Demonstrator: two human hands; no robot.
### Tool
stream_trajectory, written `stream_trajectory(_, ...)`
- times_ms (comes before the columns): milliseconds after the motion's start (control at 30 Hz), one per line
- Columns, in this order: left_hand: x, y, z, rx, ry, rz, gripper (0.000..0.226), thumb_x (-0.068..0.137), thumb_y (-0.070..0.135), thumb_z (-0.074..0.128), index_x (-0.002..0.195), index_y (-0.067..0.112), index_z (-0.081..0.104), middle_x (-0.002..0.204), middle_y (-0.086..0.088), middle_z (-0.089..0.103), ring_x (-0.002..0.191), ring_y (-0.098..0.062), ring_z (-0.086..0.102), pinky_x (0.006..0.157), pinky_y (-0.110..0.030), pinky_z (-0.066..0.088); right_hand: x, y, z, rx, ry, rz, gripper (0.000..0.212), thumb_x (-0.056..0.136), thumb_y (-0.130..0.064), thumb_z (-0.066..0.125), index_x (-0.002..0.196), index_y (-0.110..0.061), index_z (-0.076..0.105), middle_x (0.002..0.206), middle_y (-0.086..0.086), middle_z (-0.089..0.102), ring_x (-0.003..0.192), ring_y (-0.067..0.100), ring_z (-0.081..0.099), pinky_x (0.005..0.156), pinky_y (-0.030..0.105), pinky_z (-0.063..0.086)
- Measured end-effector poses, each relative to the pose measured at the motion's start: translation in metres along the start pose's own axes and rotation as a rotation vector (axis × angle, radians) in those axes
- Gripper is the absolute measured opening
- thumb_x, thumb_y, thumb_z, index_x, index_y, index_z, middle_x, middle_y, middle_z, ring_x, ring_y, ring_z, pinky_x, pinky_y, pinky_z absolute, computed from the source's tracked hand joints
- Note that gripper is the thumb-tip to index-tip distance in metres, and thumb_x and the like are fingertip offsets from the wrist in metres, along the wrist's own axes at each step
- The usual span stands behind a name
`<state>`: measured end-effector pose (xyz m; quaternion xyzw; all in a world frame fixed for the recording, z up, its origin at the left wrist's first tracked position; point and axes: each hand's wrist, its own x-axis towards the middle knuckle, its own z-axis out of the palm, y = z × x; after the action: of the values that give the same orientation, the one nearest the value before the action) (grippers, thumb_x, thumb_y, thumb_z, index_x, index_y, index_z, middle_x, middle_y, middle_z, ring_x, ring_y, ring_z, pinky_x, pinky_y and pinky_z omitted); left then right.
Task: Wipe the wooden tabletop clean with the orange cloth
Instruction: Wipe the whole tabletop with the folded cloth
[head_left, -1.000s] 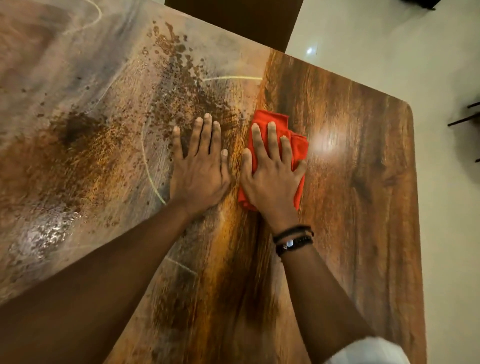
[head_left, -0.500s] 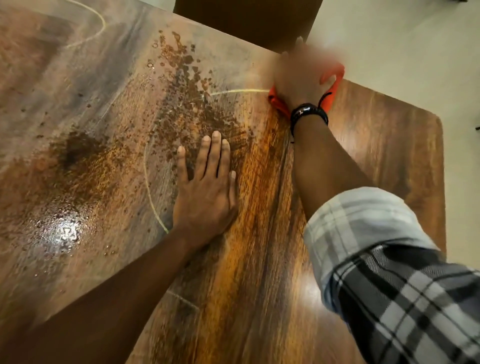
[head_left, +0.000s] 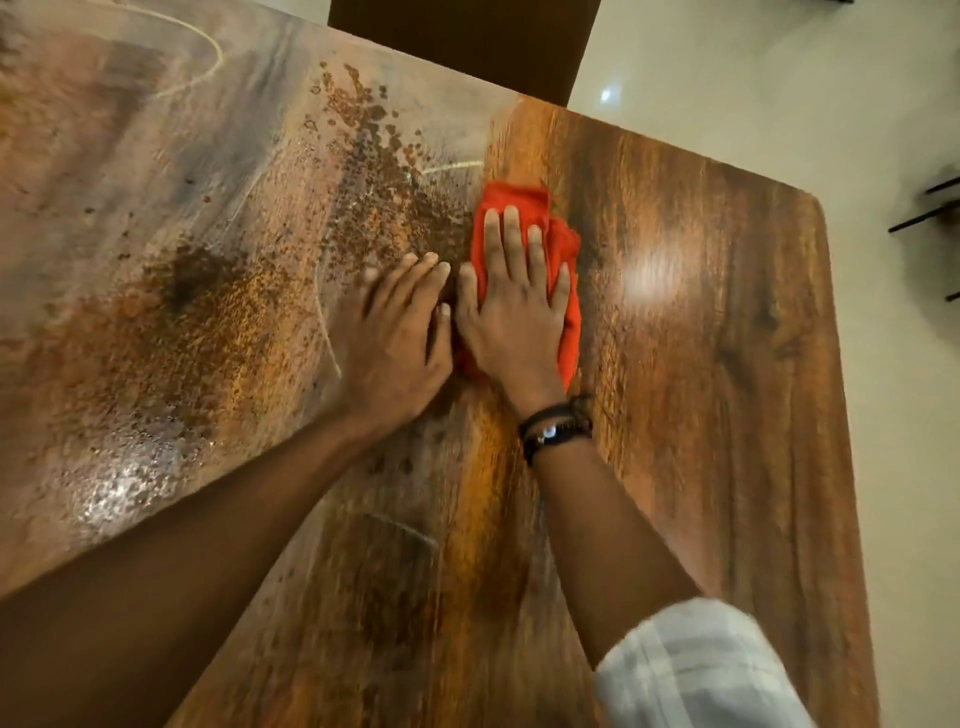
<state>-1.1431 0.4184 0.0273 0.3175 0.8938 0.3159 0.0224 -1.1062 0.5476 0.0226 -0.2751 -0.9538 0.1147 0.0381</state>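
The wooden tabletop (head_left: 717, 395) fills the view. Its left part is dull grey with wet brown speckles (head_left: 374, 171) and pale ring marks; its right part is dark and glossy. The orange cloth (head_left: 563, 249) lies bunched on the boundary between the two. My right hand (head_left: 511, 317) presses flat on the cloth, fingers spread, black bands on the wrist. Flat on the bare wood just left of it rests my left hand (head_left: 395, 332), fingers together, thumb almost touching the right hand. Part of the cloth is hidden under my right palm.
A dark chair back (head_left: 462, 47) stands against the table's far edge. Pale tiled floor (head_left: 779, 88) lies beyond the far and right edges. Dark thin legs of some furniture (head_left: 930, 208) show at the far right. A wet glare patch (head_left: 119, 488) sits at the left.
My right hand has pulled the cloth back from the far edge toward me, beside my left hand. My left hand has stayed planted on the wood.
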Motion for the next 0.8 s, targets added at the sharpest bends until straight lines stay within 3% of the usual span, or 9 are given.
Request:
stream_trajectory(100,-0.002,-0.025,-0.019,0.177,-0.045,0.039,0.056,0.1,0.037,0.031,0.147,0.01,0.043,0.153,-0.009,0.042,0.145,-0.026,0.033,0.119,-0.052,0.021,-0.056,-0.005,0.004,-0.003,0.025,0.024,0.062,0.103,-0.049,0.027,0.161,-0.029,0.016,0.169,-0.006,0.01,0.157,0.015,0.005,0.124,0.052,0.001)
stream_trajectory(200,-0.006,-0.045,-0.025,0.26,-0.125,0.089,0.058,0.102,0.04,0.026,0.15,0.01,0.037,0.158,-0.01,0.034,0.148,-0.027,0.026,0.12,-0.052,0.018,-0.054,-0.005,0.005,-0.015,-0.009,0.038,0.062,0.103,-0.051,0.022,0.162,-0.031,0.012,0.17,-0.008,0.006,0.157,0.014,0.0,0.125,0.055,-0.002)
stream_trajectory(633,-0.005,-0.046,-0.016,0.362,-0.193,0.09,0.058,0.103,0.04,0.024,0.155,0.015,0.027,0.165,-0.003,0.019,0.153,-0.022,0.012,0.119,-0.056,0.014,0.185,-0.007,-0.005,0.001,-0.078,0.049,0.06,0.107,-0.046,0.023,0.162,-0.027,0.008,0.17,-0.002,0.003,0.157,0.023,0.0,0.122,0.062,-0.004)
stream_trajectory(800,-0.006,-0.045,-0.018,0.364,-0.198,0.101,0.058,0.103,0.039,0.024,0.155,0.014,0.028,0.164,-0.004,0.02,0.153,-0.022,0.013,0.119,-0.057,0.014,0.198,-0.01,-0.005,0.002,-0.087,0.077,0.06,0.107,-0.045,0.024,0.162,-0.027,0.009,0.17,-0.001,0.004,0.157,0.024,0.001,0.123,0.061,-0.004)
